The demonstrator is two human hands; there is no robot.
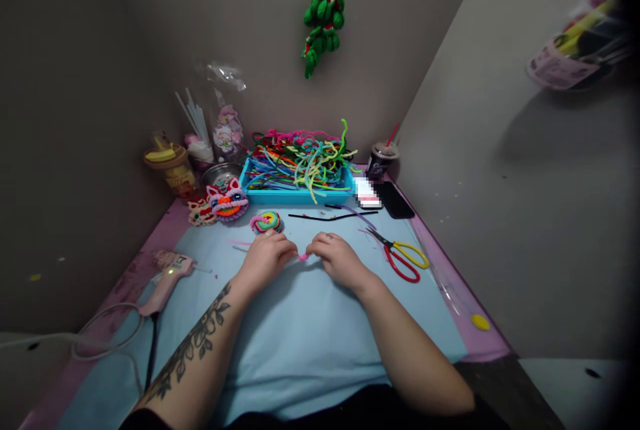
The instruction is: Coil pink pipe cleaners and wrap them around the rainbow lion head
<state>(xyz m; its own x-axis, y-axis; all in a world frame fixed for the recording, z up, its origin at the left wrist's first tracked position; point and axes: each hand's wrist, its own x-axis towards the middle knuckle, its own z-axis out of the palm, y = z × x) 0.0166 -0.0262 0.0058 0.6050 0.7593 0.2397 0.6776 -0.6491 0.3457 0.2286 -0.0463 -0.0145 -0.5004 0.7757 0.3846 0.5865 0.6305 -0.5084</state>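
Between the fingertips of both hands is a small pink pipe cleaner (303,257), coiled or bent at its middle. My left hand (270,257) pinches it from the left, and a straight pink length sticks out past that hand. From the right, my right hand (334,257) pinches the same piece, with its fingers closed. Just beyond the left hand lies a multicoloured pipe-cleaner coil (267,221) with a pink part on it. Black pipe cleaners (327,218) lie on the light blue cloth behind the hands.
A blue tray (300,197) heaped with pipe cleaners stands at the back. Scissors (400,257) and a phone (395,200) lie right. A pink glue gun (167,277) with its cable lies left. Lion-head figures (227,200) and drink cups (383,158) stand at the back.
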